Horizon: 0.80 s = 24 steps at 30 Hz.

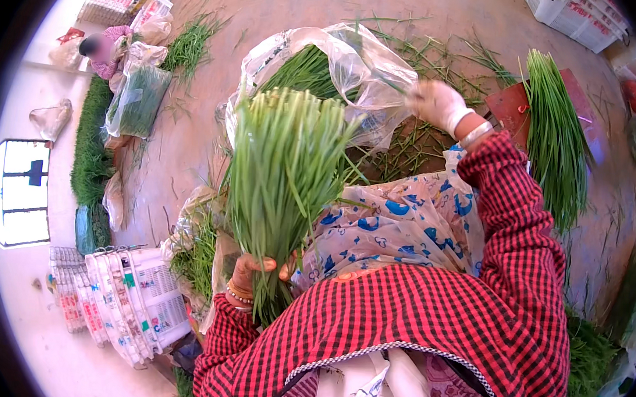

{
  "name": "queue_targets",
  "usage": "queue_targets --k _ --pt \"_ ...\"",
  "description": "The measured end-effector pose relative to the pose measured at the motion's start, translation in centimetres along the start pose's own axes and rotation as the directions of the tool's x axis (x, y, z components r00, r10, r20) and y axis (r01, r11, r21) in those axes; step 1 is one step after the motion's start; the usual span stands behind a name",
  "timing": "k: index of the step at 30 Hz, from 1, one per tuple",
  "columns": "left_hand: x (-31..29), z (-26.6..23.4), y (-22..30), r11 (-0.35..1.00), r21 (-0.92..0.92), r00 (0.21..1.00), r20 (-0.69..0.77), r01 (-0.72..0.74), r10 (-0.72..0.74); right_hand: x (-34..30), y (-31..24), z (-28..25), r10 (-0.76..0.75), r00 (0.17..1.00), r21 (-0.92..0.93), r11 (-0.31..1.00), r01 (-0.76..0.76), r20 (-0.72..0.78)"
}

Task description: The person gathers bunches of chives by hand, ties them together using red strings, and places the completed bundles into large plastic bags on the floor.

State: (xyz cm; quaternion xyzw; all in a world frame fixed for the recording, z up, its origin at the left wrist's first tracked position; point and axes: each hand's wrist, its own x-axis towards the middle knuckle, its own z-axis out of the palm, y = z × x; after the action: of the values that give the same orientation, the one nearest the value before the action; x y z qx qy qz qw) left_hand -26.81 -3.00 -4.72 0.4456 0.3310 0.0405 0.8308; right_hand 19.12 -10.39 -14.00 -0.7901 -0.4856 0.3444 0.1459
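In my left hand [252,275], fingers closed round the lower part, stands a thick upright bunch of garlic chives [280,166], its pale cut ends level at the top. Beyond it lies a clear plastic bag [375,62], its mouth spread, with more chives [304,76] inside. My right hand [439,106], in a white glove, is raised at the bag's right edge. Its fingers look curled, and a thin green strand runs toward them; motion blur hides what they grip. A patterned plastic apron [398,219] covers my lap.
At right, a chive bundle [555,134] rests on a red board [507,108]. Loose leaves [424,58] litter the floor. White crates [141,297] stand at lower left, another crate [574,17] at far right. A co-worker [108,51] sits at upper left near bagged chives [139,101].
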Motion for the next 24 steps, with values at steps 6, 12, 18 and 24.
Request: queue_targets --k 6,12,18,24 --pt "0.3 0.3 -0.6 0.974 -0.223 0.994 -0.106 -0.023 -0.001 -5.3 -7.3 3.9 -0.281 0.957 0.806 0.547 0.224 -0.075" --pt "1.3 -2.1 -2.4 0.969 -0.244 0.996 0.087 0.025 -0.004 -3.3 -9.2 6.9 -0.454 0.785 0.394 0.687 0.610 -0.422" --pt "-0.1 -0.9 -1.4 0.983 -0.182 1.000 0.016 -0.010 0.013 -2.9 -4.6 5.6 -0.418 0.720 -0.074 0.886 0.457 -0.554" --pt "0.1 -2.3 -1.9 0.982 -0.175 0.996 0.056 0.072 -0.063 -2.1 0.1 6.3 -0.328 0.937 0.061 0.940 0.337 -0.122"
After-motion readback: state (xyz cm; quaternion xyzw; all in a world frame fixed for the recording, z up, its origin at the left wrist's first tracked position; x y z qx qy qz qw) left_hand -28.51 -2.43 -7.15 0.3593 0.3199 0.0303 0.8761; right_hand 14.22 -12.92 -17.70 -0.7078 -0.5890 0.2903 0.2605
